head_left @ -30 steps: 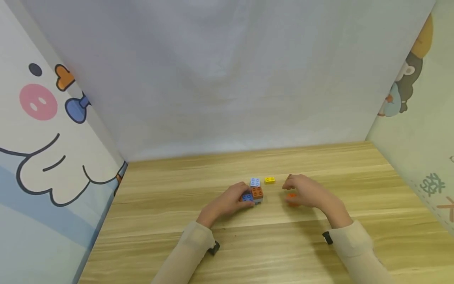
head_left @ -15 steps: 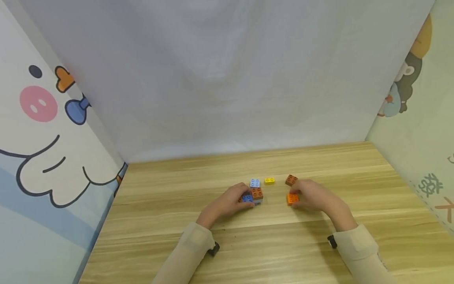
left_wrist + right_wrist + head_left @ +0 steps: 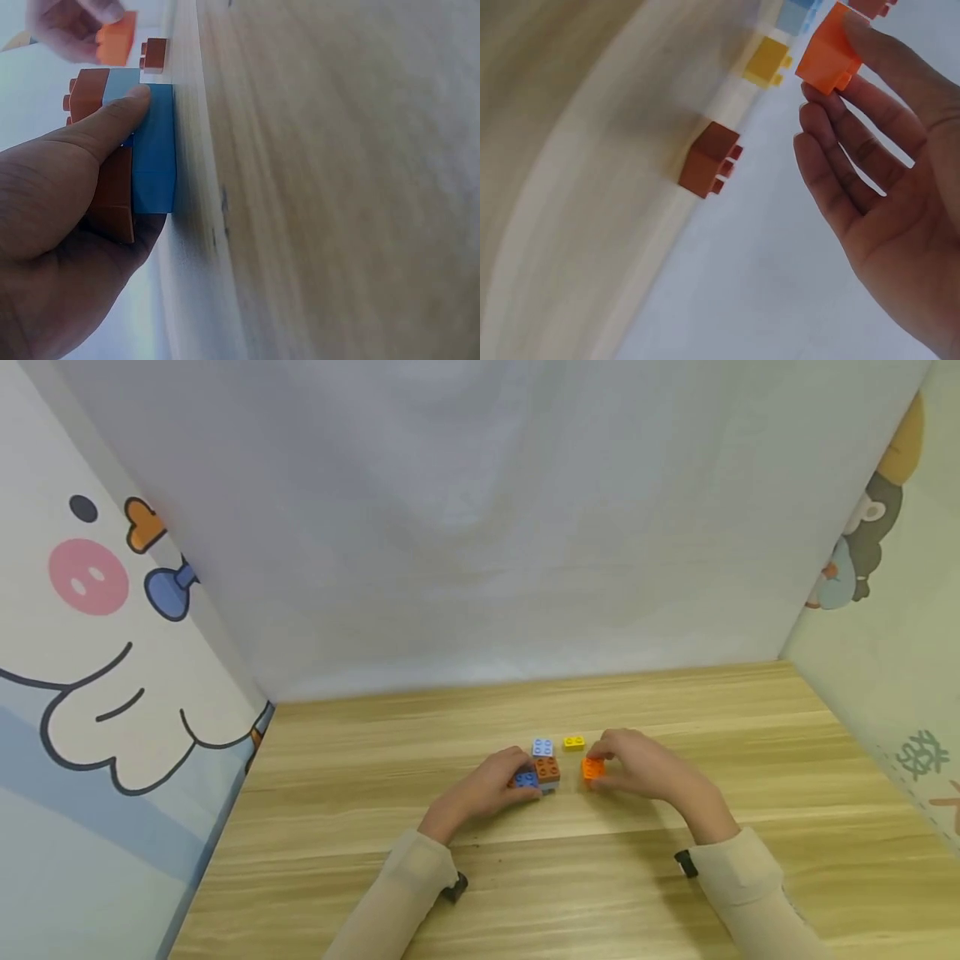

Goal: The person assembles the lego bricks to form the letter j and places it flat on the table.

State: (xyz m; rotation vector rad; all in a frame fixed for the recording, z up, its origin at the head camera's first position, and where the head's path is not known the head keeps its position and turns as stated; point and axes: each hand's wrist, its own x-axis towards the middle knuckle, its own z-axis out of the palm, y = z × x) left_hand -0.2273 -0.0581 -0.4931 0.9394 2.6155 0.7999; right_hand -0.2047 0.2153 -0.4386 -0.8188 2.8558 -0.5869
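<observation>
Holding block stack (image 3: 547,770) by sides, left hand (image 3: 486,787) leaves studs exposed – likely for access; right hand (image 3: 639,764) pinches orange brick (image 3: 592,769) just right of stack – above worktop (image 3: 585,885), studs up.

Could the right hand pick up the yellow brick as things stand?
Probably not straight away: the yellow brick lies close by with nothing apparently blocking it, but the right hand is holding the orange brick, which it would likely have to put down first.

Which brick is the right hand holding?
Orange brick, pinched by the right hand. Yellow brick, pale-blue brick and loose brown brick aren't; the left hand grips a stack.
</observation>
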